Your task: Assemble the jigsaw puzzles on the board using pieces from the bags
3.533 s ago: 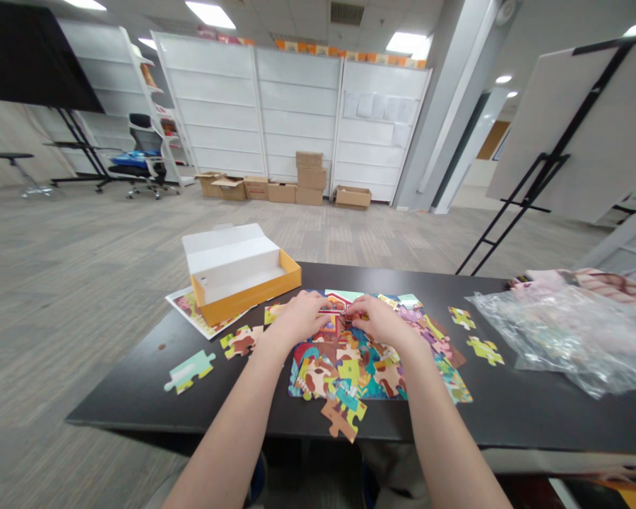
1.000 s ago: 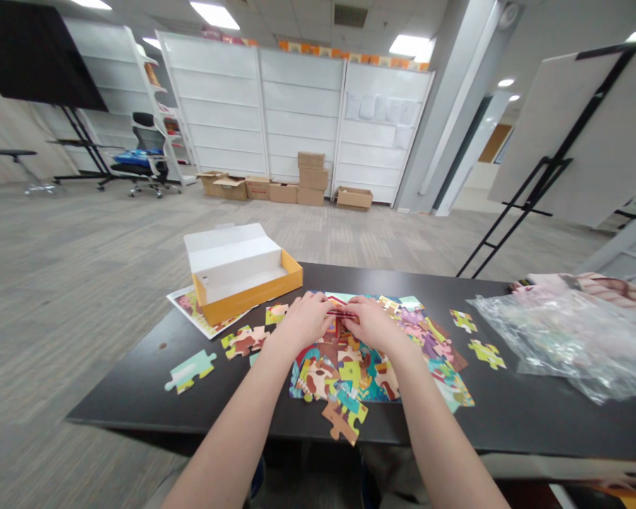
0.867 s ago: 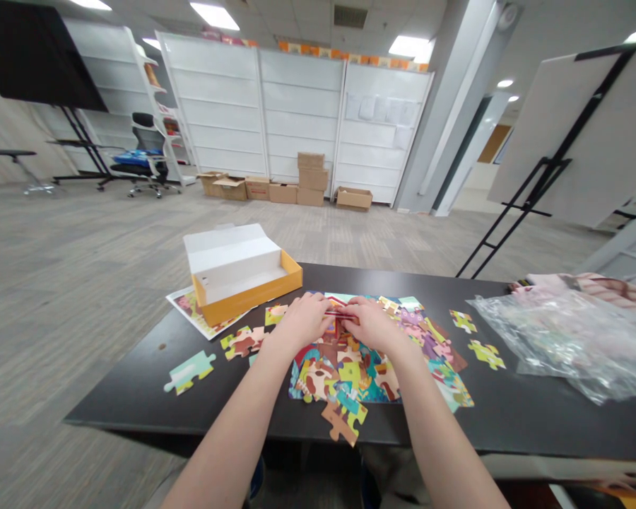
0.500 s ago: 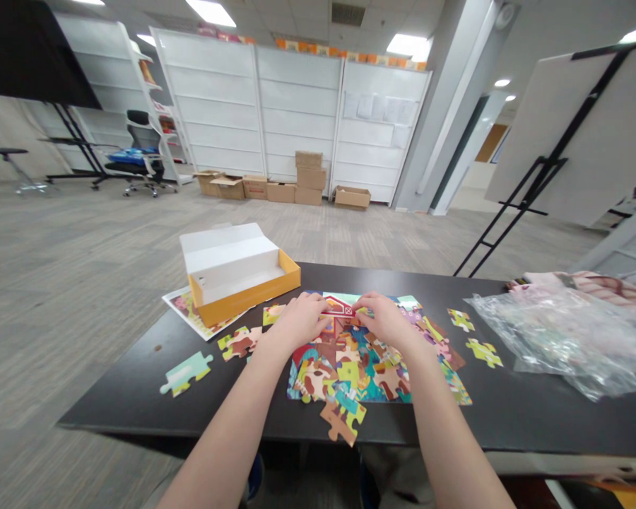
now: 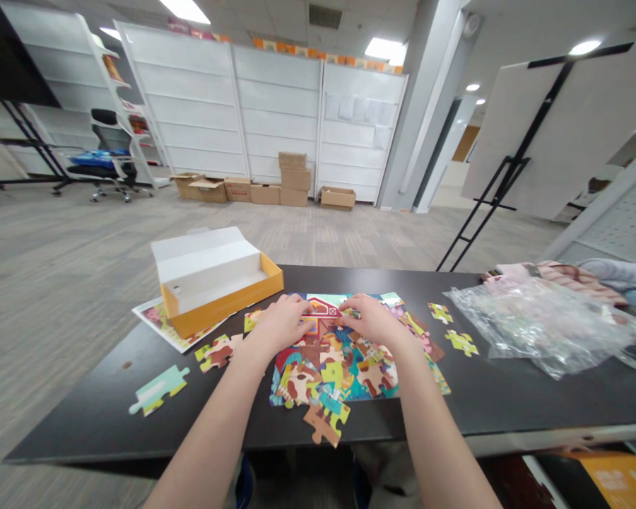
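A jigsaw puzzle piece with a red barn (image 5: 322, 309) lies at the far side of a colourful puzzle board (image 5: 371, 391). My left hand (image 5: 282, 326) has its curled fingers on the barn piece's left end. From the other side, my right hand (image 5: 369, 320) pinches at its right end. Loose jigsaw pieces are heaped over the board in front of my hands, among them a brown piece (image 5: 318, 421) sticking out past the near edge. A pale green piece (image 5: 160, 390) is off to the left, and two yellow-green pieces, one nearer (image 5: 461, 342), lie to the right.
An open yellow box (image 5: 227, 297) stands at the table's back left, partly on a picture sheet (image 5: 162, 326). Clear plastic bags (image 5: 545, 329) and folded cloth (image 5: 567, 274) cover the right side. The black table's (image 5: 85, 424) left edge runs beyond the pale green piece.
The view has turned slightly right, so the table and background sit farther left. Both hands stay at the barn piece, with only small finger movement visible.
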A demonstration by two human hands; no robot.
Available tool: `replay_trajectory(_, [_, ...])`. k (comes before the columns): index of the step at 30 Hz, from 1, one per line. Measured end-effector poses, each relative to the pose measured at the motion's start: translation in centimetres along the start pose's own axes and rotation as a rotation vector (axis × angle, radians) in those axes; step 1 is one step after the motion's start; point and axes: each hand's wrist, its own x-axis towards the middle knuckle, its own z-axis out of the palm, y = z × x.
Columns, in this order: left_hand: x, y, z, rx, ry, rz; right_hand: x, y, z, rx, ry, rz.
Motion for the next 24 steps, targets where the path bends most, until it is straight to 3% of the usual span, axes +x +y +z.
replay_trajectory(6, [0.0, 0.3, -0.5, 0.011, -0.023, -0.014, -2.1, 5.6, -3.2, -0.092, 0.33, 0.327])
replay_trajectory(9, [0.0, 0.4, -0.6, 0.017, -0.033, -0.022, -3.7, 8.9, -4.5, -0.108, 0.409, 0.516])
replay_trajectory(13, [0.0, 0.2, -0.4, 0.009, -0.031, -0.014, -5.8, 11.5, -5.7, -0.121, 0.549, 0.621])
replay_trajectory(24, [0.4, -1.7, 0.0, -0.092, 0.026, 0.024, -9.1, 15.3, -6.3, -0.219, 0.586, 0.813])
